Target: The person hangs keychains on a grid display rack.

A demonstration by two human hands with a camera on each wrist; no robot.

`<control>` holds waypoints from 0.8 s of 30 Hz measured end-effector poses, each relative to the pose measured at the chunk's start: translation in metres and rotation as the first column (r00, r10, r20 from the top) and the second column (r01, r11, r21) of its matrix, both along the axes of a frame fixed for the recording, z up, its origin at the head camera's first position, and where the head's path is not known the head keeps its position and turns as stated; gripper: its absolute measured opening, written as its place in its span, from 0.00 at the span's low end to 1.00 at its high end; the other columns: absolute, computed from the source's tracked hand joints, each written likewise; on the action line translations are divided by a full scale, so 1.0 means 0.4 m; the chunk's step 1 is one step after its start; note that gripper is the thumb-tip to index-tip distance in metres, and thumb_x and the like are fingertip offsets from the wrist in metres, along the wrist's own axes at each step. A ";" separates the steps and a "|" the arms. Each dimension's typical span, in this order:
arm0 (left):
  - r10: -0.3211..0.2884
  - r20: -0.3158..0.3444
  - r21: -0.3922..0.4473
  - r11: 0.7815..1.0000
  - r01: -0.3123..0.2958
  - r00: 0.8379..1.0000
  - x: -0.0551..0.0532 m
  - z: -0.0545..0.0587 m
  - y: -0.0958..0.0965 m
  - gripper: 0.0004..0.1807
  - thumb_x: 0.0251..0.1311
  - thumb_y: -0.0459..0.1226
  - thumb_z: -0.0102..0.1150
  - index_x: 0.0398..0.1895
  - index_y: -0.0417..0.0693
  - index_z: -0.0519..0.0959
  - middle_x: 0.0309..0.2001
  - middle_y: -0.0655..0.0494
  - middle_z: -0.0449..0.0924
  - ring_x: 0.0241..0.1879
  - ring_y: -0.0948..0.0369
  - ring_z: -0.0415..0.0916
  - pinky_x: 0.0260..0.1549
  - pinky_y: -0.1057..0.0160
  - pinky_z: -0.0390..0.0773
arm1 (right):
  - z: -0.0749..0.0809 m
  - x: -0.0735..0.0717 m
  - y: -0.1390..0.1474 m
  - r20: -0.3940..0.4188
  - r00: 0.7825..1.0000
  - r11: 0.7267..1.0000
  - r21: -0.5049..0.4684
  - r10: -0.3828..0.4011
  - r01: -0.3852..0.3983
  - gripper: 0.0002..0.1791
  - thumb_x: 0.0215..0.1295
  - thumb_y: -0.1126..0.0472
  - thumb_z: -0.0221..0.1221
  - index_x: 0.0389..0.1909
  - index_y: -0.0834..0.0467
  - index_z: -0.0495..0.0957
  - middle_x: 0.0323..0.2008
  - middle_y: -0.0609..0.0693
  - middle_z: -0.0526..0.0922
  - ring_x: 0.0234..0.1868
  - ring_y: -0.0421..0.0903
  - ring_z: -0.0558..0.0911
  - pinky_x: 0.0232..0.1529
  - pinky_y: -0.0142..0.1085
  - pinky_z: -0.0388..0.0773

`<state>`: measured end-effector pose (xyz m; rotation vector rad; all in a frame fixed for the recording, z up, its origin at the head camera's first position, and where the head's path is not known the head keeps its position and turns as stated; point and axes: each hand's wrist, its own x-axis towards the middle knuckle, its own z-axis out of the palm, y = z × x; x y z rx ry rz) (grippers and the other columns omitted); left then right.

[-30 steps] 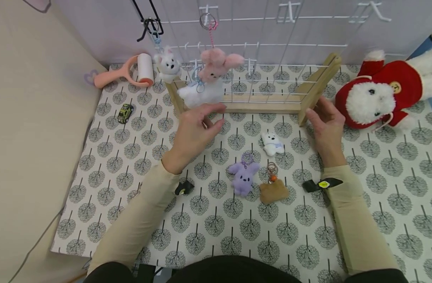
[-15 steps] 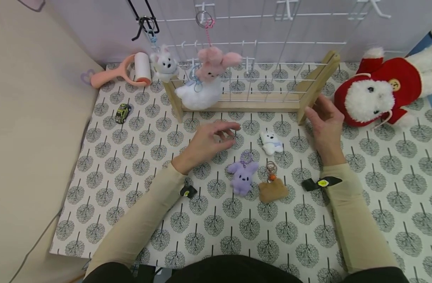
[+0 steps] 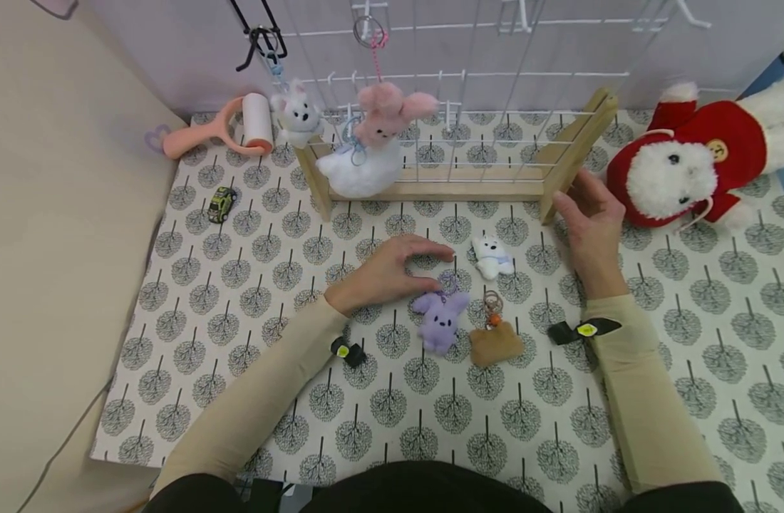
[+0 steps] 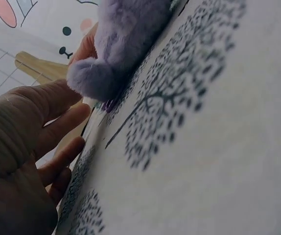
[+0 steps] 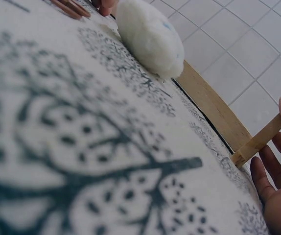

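Note:
My left hand (image 3: pixel 397 269) reaches over the cloth with thumb and forefinger apart. Its thumb tip is by the ring of a purple plush bunny keychain (image 3: pixel 442 324); in the left wrist view the plush bunny (image 4: pixel 126 44) hides part of the fingers. A small white plush bear (image 3: pixel 492 258) lies just right of the fingertips. Nearer the person is a brown plush keychain (image 3: pixel 497 345) with an orange bead. At the right end of the wire rack, my right hand (image 3: pixel 594 235) grips its wooden side post (image 3: pixel 578 157), thumb in front and fingers behind, also seen in the right wrist view.
On the rack's left side hang a white plush bear (image 3: pixel 297 114), a pink plush bunny (image 3: pixel 384 117) and a fluffy white plush (image 3: pixel 360 171). A lint roller (image 3: pixel 257 122) and toy car (image 3: pixel 222 204) lie left. A large red-clothed plush doll (image 3: pixel 719 157) lies right.
My left hand has moved away from the fluffy white plush on the rack, forward toward the person and rightward to the purple plush bunny. The right hand stays on the post.

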<state>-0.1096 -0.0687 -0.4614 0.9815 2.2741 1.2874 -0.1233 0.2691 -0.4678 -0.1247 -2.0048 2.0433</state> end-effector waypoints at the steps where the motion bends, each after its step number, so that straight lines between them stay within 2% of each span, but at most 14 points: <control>1: 0.001 -0.018 -0.015 1.000 -0.002 1.000 0.001 -0.002 0.002 0.28 0.59 0.40 0.78 0.64 0.51 0.83 0.61 0.61 0.85 0.64 0.62 0.76 0.72 0.56 0.64 | -0.001 0.000 -0.001 -0.004 1.000 1.000 0.000 0.002 -0.002 0.28 0.69 0.66 0.68 0.70 0.53 0.79 0.70 0.53 0.78 0.70 0.49 0.75 0.74 0.37 0.68; 5: 0.009 -0.079 -0.093 0.996 -0.017 0.997 0.007 -0.003 0.010 0.26 0.59 0.45 0.78 0.61 0.56 0.85 0.60 0.63 0.84 0.64 0.61 0.72 0.73 0.53 0.59 | -0.001 -0.002 -0.003 -0.016 1.000 1.000 -0.009 0.001 -0.001 0.28 0.69 0.67 0.68 0.69 0.54 0.80 0.69 0.54 0.79 0.69 0.49 0.76 0.74 0.37 0.68; 8: 0.017 -0.091 -0.130 0.991 -0.028 0.996 0.012 -0.005 0.013 0.24 0.59 0.46 0.78 0.59 0.59 0.86 0.61 0.63 0.83 0.65 0.60 0.71 0.73 0.52 0.57 | -0.001 -0.002 -0.004 -0.014 1.000 1.000 -0.015 -0.003 0.003 0.28 0.69 0.68 0.68 0.69 0.54 0.80 0.69 0.54 0.79 0.69 0.49 0.76 0.74 0.37 0.68; 16: 0.054 -0.097 -0.131 0.989 -0.067 0.994 0.021 -0.009 0.022 0.16 0.59 0.42 0.78 0.51 0.59 0.89 0.54 0.65 0.84 0.62 0.62 0.71 0.74 0.53 0.56 | 0.001 -0.001 -0.004 -0.008 1.000 1.000 -0.025 -0.007 0.007 0.28 0.69 0.68 0.68 0.69 0.54 0.80 0.69 0.54 0.80 0.69 0.49 0.76 0.73 0.37 0.69; 24: 0.052 -0.124 -0.126 0.990 -0.068 0.991 0.022 -0.014 0.026 0.16 0.59 0.44 0.78 0.51 0.59 0.88 0.52 0.67 0.85 0.61 0.62 0.71 0.71 0.54 0.58 | 0.000 -0.003 -0.001 -0.015 1.000 1.000 -0.030 -0.002 0.002 0.28 0.69 0.68 0.68 0.69 0.54 0.80 0.68 0.54 0.80 0.69 0.49 0.76 0.73 0.37 0.69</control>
